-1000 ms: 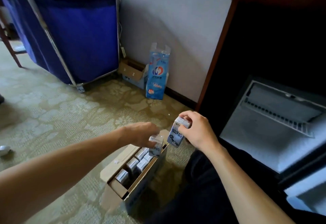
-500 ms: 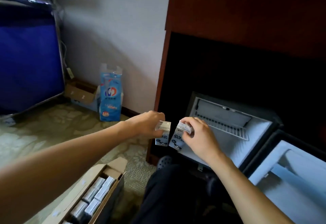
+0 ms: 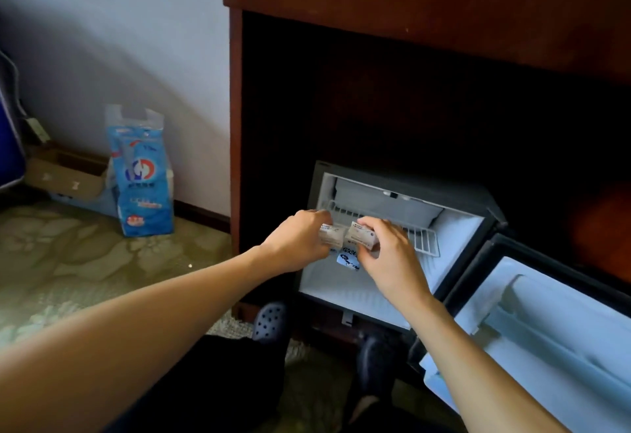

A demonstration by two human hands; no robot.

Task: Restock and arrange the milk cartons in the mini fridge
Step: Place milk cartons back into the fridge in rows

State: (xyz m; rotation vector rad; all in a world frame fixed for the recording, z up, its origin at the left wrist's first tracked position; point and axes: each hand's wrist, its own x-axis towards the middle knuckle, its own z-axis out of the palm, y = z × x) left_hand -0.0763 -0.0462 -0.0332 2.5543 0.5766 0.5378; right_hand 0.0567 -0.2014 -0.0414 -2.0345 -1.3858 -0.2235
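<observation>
Milk cartons (image 3: 360,235) now at mini fridge (image 3: 457,248)

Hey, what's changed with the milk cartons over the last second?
Both cartons went from above the cardboard box to the mini fridge mouth: the left grip carried the left carton, the right grip the right carton, side by side. Unchanged: each grip holds its carton; the fridge door is open.

White wall (image 3: 119,40), patterned carpet (image 3: 85,262), dark wood cabinet (image 3: 409,6).
</observation>
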